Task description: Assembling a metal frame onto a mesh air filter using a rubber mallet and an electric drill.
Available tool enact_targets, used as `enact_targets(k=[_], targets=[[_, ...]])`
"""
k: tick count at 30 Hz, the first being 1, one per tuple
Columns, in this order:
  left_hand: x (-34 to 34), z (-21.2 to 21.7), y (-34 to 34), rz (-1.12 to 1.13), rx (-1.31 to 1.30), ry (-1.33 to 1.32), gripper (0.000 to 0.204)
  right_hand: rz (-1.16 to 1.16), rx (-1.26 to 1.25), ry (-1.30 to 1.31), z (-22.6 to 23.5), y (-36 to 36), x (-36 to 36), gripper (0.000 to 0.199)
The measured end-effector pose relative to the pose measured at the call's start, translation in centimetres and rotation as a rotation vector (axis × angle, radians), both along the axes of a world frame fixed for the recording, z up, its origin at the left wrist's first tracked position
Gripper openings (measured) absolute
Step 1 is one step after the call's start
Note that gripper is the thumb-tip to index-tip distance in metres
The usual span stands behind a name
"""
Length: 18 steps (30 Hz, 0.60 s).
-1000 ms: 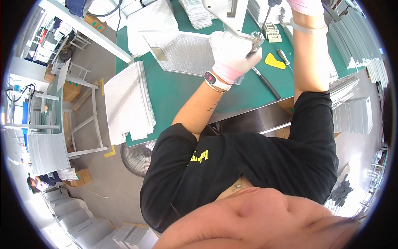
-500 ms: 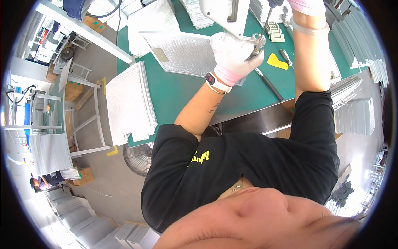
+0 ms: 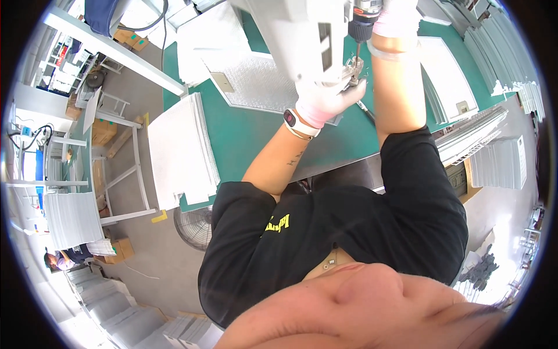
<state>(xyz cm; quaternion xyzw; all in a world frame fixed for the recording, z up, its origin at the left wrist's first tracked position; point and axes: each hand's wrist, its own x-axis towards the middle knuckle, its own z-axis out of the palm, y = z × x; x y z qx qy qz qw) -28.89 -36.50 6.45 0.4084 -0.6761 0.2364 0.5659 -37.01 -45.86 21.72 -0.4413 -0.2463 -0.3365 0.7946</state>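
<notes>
A long white panel (image 3: pixel 282 41) with a slot-like opening reaches in from the top edge, its lower end at my left hand (image 3: pixel 325 103). That hand wears a white glove with a pink cuff and closes round a small metal fitting (image 3: pixel 351 71) by the panel's end. My right hand (image 3: pixel 397 22), also gloved, grips a power drill (image 3: pixel 364 22) at the top edge; part of the drill is cut off. The drill's bit points down at the fitting and seems to meet it.
A silver foil-faced panel (image 3: pixel 256 84) lies on the green table (image 3: pixel 232 148), left of my hands. White sheets are stacked at the table's left (image 3: pixel 180 148). At the right lies a white-framed panel (image 3: pixel 447 72). A floor fan (image 3: pixel 195 227) stands below.
The white panel has swung lower and further left. My right hand has moved left and down, bringing the drill into view and its bit nearer my left hand. My right forearm covers the yellow scraper.
</notes>
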Motion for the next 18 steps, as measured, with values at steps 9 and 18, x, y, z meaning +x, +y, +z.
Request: enact_targets(k=[9, 18], targets=[[-0.3, 0.0, -0.1, -0.278, 0.197, 0.154, 0.015, -0.408, 0.132, -0.142, -1.2, 1.2, 1.0, 0.041], [-0.4, -0.9, -0.1, -0.333, 0.221, 0.154, 0.017, -0.427, 0.251, -0.273, -1.4, 1.0, 0.5, 0.039]])
